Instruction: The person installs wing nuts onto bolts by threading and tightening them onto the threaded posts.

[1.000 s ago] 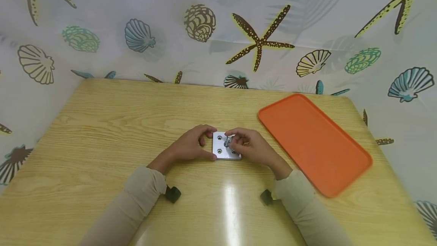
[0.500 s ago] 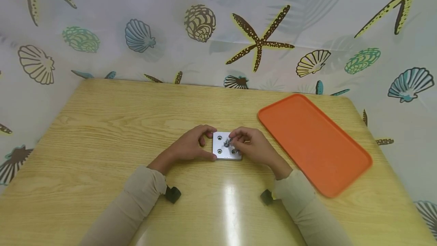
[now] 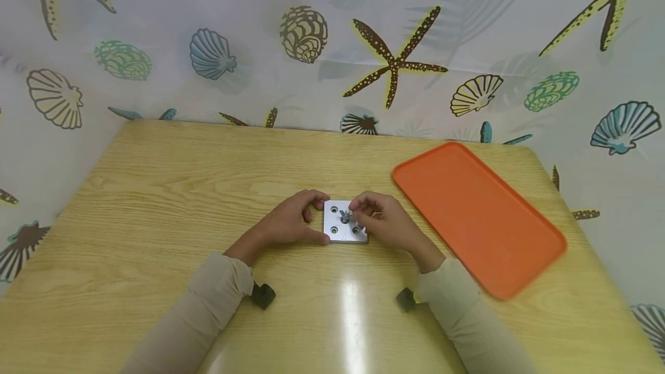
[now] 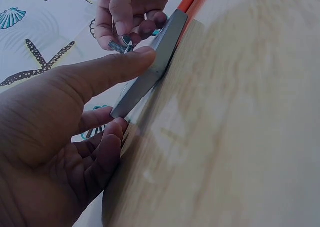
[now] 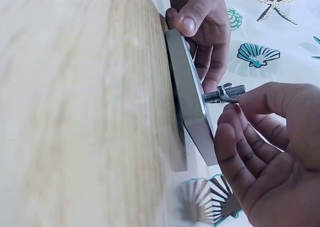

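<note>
A square silver metal plate (image 3: 340, 236) with holes lies on the table, and a threaded stud (image 5: 235, 90) rises from its middle. On the stud sits a wing nut (image 3: 345, 216), its wings spread out. My left hand (image 3: 291, 221) grips the plate's left side, thumb on the near edge and fingers at the far corner. With thumb and fingertip, my right hand (image 3: 385, 219) holds the wing nut at one wing; its other fingers curl close to the plate. In the left wrist view, the right hand partly hides the nut.
An orange tray (image 3: 478, 218) lies to the right, beyond my right hand. The wooden table (image 3: 197, 172) ends at a cloth backdrop (image 3: 249, 74) printed with shells and starfish. Dark wrist devices (image 3: 263, 296) hang below both sleeves.
My right fingertips have shifted slightly right, and the wing nut now shows more clearly with its wings at a different angle. The left hand and plate have stayed put.
</note>
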A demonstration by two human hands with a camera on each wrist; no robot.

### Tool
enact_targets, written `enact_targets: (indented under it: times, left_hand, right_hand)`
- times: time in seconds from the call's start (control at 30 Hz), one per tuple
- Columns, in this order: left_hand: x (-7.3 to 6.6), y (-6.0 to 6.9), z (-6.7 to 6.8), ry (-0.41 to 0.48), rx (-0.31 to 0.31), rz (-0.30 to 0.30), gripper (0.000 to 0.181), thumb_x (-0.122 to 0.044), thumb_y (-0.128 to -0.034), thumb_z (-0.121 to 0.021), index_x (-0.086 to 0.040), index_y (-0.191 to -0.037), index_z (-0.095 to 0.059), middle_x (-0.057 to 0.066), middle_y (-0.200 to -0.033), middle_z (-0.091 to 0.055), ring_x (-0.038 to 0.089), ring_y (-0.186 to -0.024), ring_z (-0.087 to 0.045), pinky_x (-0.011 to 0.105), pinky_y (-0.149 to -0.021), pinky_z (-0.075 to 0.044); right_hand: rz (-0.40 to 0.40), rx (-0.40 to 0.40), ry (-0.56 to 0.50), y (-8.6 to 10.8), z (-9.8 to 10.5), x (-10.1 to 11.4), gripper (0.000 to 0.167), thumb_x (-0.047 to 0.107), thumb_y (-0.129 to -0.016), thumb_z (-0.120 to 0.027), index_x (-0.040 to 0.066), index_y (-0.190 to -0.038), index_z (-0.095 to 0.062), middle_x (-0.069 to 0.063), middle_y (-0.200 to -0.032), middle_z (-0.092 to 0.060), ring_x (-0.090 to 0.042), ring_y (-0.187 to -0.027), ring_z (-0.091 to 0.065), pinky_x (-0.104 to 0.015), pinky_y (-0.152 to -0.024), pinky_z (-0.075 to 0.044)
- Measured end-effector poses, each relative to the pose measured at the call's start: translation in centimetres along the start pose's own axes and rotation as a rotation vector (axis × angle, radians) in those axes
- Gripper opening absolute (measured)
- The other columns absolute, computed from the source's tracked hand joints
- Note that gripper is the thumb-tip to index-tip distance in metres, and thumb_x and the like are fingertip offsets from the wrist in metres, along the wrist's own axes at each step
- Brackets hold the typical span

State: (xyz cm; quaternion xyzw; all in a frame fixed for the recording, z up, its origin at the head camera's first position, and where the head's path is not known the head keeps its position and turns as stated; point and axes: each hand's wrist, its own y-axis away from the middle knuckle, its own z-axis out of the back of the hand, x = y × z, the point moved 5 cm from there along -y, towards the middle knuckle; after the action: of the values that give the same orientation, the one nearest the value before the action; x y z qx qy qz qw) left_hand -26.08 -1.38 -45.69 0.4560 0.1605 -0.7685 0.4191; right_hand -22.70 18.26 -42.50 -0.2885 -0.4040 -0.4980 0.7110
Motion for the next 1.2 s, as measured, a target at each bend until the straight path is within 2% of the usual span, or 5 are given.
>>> enact_targets:
  times: [0.2, 0.5, 0.7, 0.97, 1.2]
  left_hand:
    - [-0.11, 0.16, 0.03, -0.003, 0.0, 0.004, 0.082, -0.03, -0.0725, -0.091, -0.016, -0.142, -0.05, 0.002, -0.121, -0.057, 0.017, -0.09, -0.048, 0.031, -0.079, -0.041]
    - [-0.08, 0.45, 0.1, -0.015, -0.006, 0.016, 0.081, -0.03, -0.0733, -0.09, -0.016, -0.142, -0.05, 0.001, -0.123, -0.057, 0.017, -0.091, -0.049, 0.032, -0.079, -0.042]
    - [-0.12, 0.27, 0.1, 0.003, -0.006, 0.016, 0.081, -0.029, -0.0727, -0.09, -0.016, -0.142, -0.05, 0.0, -0.121, -0.057, 0.018, -0.091, -0.049, 0.032, -0.08, -0.042]
    - [-0.37, 0.33, 0.19, 0.0, -0.006, 0.005, 0.082, -0.03, -0.0728, -0.09, -0.015, -0.142, -0.05, 0.002, -0.122, -0.057, 0.017, -0.09, -0.048, 0.03, -0.079, -0.041]
    - [-0.44, 0.33, 0.19, 0.003, -0.005, 0.006, 0.08, -0.03, -0.0732, -0.09, -0.015, -0.142, -0.051, 0.002, -0.121, -0.056, 0.018, -0.091, -0.048, 0.032, -0.08, -0.041]
  right_hand:
    - [-0.013, 0.034, -0.016, 0.01, -0.28, -0.05, 0.02, 0.004, -0.094, -0.063, 0.002, -0.114, -0.066, -0.014, -0.09, -0.066, -0.014, -0.074, -0.06, -0.025, -0.059, -0.053]
    - [0.07, 0.09, 0.048, -0.07, -0.69, 0.14, 0.031, 0.003, -0.094, -0.062, 0.003, -0.125, -0.065, -0.011, -0.091, -0.068, -0.009, -0.073, -0.059, -0.021, -0.062, -0.048]
    - [0.024, 0.045, 0.054, 0.02, -0.34, 0.24, 0.025, 0.006, -0.093, -0.066, 0.003, -0.118, -0.068, -0.012, -0.092, -0.066, -0.013, -0.077, -0.059, -0.021, -0.065, -0.048]
    - [0.003, -0.013, 0.036, 0.15, 0.0, 0.26, 0.019, 0.004, -0.093, -0.065, 0.003, -0.111, -0.067, -0.016, -0.111, -0.067, -0.018, -0.087, -0.063, -0.023, -0.07, -0.053]
    - [0.013, -0.013, 0.029, 0.08, 0.05, 0.31, 0.019, 0.002, -0.093, -0.063, 0.004, -0.111, -0.066, -0.015, -0.106, -0.066, -0.019, -0.087, -0.065, -0.024, -0.07, -0.053]
